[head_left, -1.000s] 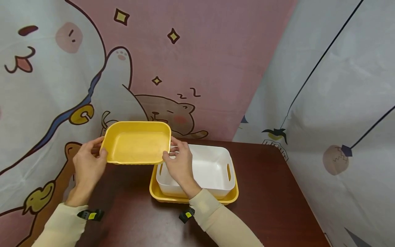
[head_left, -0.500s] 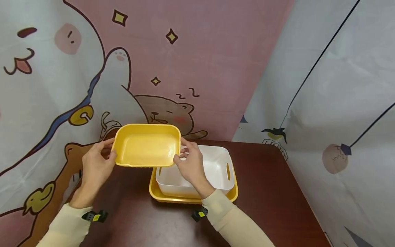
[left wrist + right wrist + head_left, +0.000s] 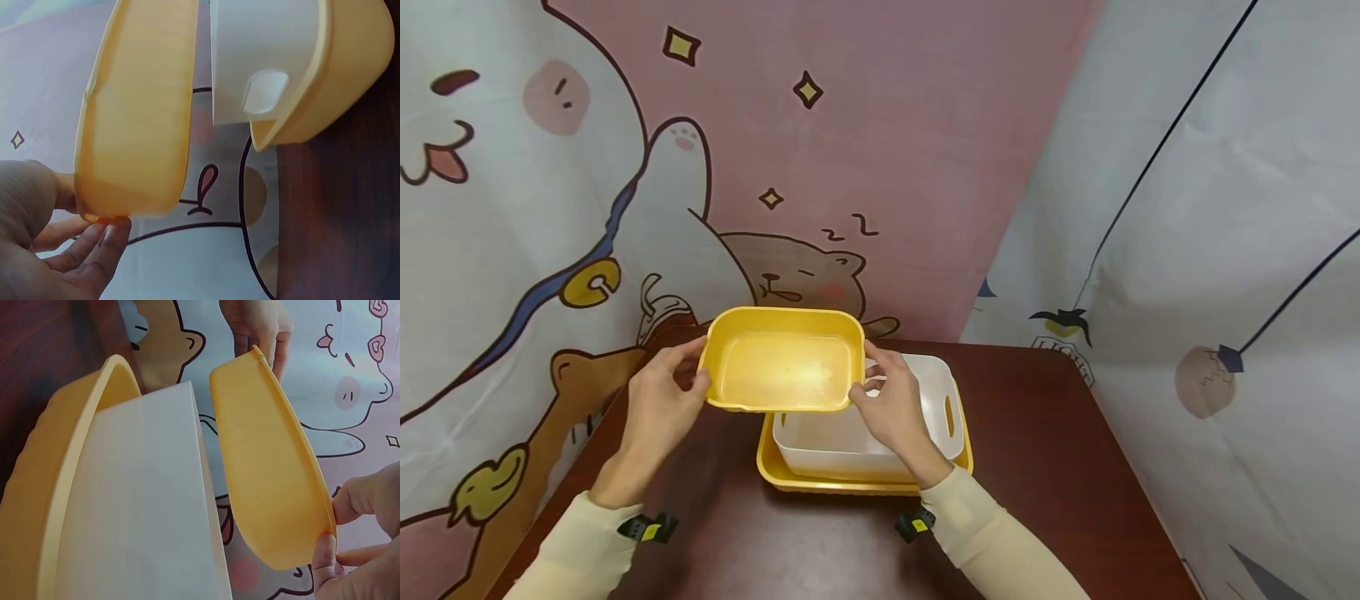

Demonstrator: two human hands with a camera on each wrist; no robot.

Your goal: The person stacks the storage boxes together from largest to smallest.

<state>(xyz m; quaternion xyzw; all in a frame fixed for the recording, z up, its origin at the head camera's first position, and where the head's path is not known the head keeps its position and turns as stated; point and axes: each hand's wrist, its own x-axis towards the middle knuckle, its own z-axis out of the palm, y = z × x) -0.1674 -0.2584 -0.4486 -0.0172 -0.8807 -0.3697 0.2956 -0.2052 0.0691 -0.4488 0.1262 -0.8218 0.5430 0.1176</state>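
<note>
Between the two hands a small yellow plastic tray (image 3: 786,362) is held up above the table, its hollow side facing the head camera. My left hand (image 3: 662,408) pinches its left end at the rim, thumb in front and fingers behind. At the opposite end my right hand (image 3: 895,408) pinches the rim the same way. Below and behind stands a white bin (image 3: 850,458) with oval handle holes, nested in a larger yellow tray (image 3: 820,485). In the right wrist view the small yellow tray (image 3: 269,462) hangs beside the white bin, apart from it.
The dark red-brown table (image 3: 1045,467) carries the stacked containers near its middle. A pink cartoon-printed curtain (image 3: 910,150) hangs behind it. Along the right side runs a pale curtain (image 3: 1225,208).
Both hands have carried the small yellow tray to the right and slightly down, so it now covers more of the white bin. The white bin and larger tray stay on the table.
</note>
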